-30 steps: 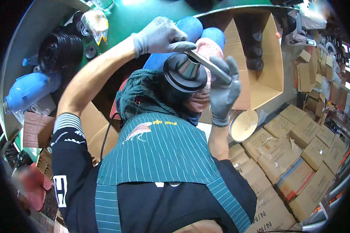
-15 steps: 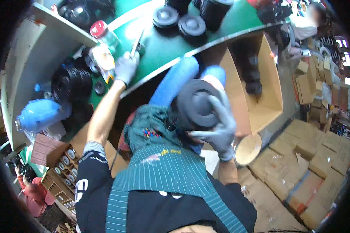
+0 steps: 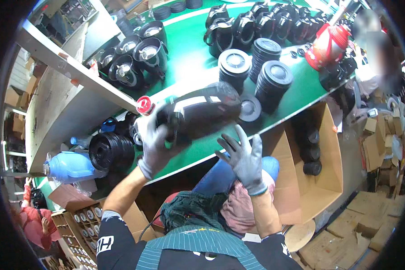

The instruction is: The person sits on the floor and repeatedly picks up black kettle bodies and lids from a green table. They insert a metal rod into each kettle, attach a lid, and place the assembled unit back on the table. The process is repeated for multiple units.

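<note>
A glossy black jug (image 3: 207, 110), blurred by motion, is held on its side above the green bench. My left hand (image 3: 156, 150), in a grey glove, is closed round its handle end. My right hand (image 3: 245, 159), gloved too, is just below the jug's other end, apart from it, with fingers spread and nothing in them. Stacks of round black lids (image 3: 274, 76) stand on the bench beyond the jug. A single black disc (image 3: 249, 108) lies in front of them. Near my left hand is a jar with a red cap (image 3: 144, 105), partly hidden.
Open black jug bodies (image 3: 150, 54) stand at the back left, and several black jugs (image 3: 245, 29) line the far bench. A red jug (image 3: 328, 45) is at right. A blue jug (image 3: 74, 166) lies at left. An open carton (image 3: 321, 193) with black parts sits beside my right arm.
My left hand has left the bench top and now holds the black jug. My right hand has let go of the round black part over my lap and moved forward. The view has lifted toward the bench.
</note>
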